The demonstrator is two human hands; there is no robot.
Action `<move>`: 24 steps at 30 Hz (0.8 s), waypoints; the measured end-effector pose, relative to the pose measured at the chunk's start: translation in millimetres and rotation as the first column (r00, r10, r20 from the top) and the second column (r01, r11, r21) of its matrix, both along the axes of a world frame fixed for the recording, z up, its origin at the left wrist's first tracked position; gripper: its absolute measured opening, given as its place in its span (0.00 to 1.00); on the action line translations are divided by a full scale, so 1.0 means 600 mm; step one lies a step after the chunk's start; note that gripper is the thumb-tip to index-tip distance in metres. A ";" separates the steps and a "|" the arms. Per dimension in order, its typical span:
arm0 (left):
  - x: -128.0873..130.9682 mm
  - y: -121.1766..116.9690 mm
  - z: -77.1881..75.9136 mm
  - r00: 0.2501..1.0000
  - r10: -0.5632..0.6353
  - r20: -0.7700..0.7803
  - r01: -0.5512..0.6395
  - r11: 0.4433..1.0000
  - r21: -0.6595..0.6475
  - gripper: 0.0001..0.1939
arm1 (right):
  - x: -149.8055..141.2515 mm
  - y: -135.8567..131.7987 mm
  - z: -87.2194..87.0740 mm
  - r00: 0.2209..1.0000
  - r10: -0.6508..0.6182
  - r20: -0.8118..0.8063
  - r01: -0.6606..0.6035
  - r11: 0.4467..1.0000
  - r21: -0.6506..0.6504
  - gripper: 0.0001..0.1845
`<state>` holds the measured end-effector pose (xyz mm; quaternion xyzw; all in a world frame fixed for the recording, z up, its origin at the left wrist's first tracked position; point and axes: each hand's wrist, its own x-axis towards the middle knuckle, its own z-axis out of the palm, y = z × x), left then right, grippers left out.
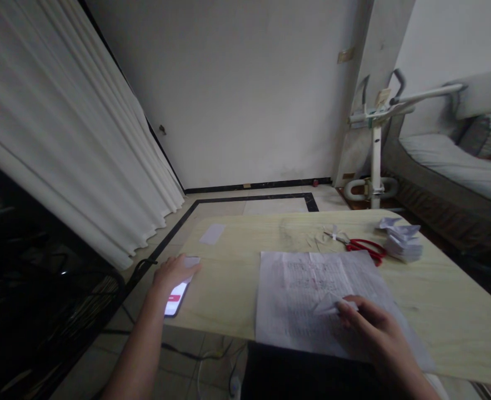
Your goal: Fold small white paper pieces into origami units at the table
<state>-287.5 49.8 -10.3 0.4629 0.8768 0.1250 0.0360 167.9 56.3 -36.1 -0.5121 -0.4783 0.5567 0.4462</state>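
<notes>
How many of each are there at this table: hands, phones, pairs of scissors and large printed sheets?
Left hand and right hand: 2
Phone: 1
Red-handled scissors: 1
Large printed sheet: 1
Total: 5

A single wide view looked forward and down from the wearer's head, behind the near edge of the pale wood-grained tabletop (224, 294). The left hand (175, 272) and right hand (370, 323) sat close, low in frame; the white wall (245, 94) stood well beyond, with the curtain (74, 122) leftward and the sofa (445, 155) rightward.
</notes>
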 end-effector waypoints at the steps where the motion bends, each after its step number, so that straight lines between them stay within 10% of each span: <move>1: 0.000 -0.002 0.004 1.000 0.010 -0.029 -0.010 1.000 -0.006 0.31 | 0.001 0.002 -0.004 1.000 -0.003 0.004 0.003 1.000 0.015 0.24; 7: 0.051 -0.008 0.041 0.991 -0.050 -0.125 0.074 0.977 0.200 0.34 | 0.001 0.006 -0.008 0.998 0.044 -0.035 -0.042 0.998 0.055 0.22; 11: 0.197 -0.019 0.036 0.893 -0.347 0.288 0.146 0.827 0.543 0.22 | -0.008 0.000 0.011 0.998 0.016 -0.065 -0.008 0.992 0.124 0.23; 17: 0.433 -0.038 -0.018 0.444 -0.631 0.636 0.353 0.775 0.523 0.16 | -0.010 -0.011 0.021 0.997 -0.014 -0.077 0.028 0.984 0.178 0.20; 24: 0.484 -0.026 -0.030 0.440 -0.544 0.714 0.283 0.839 0.465 0.10 | -0.016 -0.012 0.011 0.996 -0.003 -0.088 0.019 0.984 0.178 0.22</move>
